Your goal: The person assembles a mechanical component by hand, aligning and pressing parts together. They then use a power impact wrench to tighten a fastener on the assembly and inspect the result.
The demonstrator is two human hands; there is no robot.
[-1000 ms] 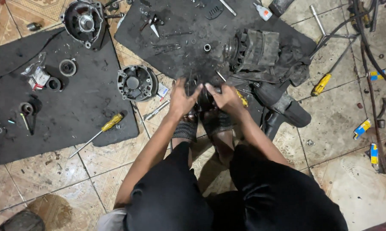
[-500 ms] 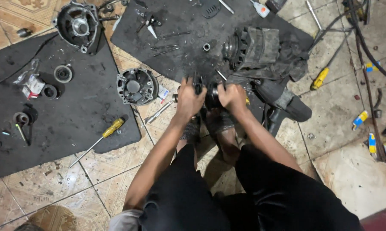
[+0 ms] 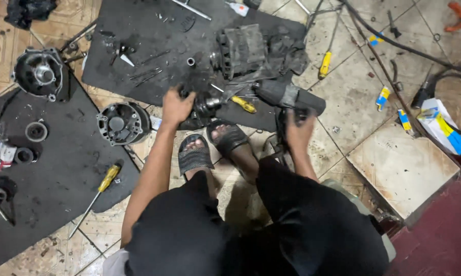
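I squat over a tiled floor with black rubber mats. My left hand (image 3: 176,106) grips a dark metal rotor part (image 3: 206,105) resting on the edge of the far mat (image 3: 154,30), just ahead of my sandalled feet. My right hand (image 3: 299,130) has dropped to the right and closes on the handle of a dark power tool (image 3: 286,97) lying beside my right foot. A yellow-handled screwdriver (image 3: 243,105) lies between the two hands. Behind it sits a grimy alternator body (image 3: 240,48) with a rag.
An alternator end housing (image 3: 122,122) lies left of my left hand, another housing (image 3: 39,74) farther left. A yellow screwdriver (image 3: 105,181) rests on the near mat (image 3: 51,194). Cables (image 3: 394,46), small blue-yellow pieces and a box (image 3: 442,125) lie to the right.
Both hands were together on the rotor part. My right hand has let go and moved right and down to the power tool. The camera view has shifted right.
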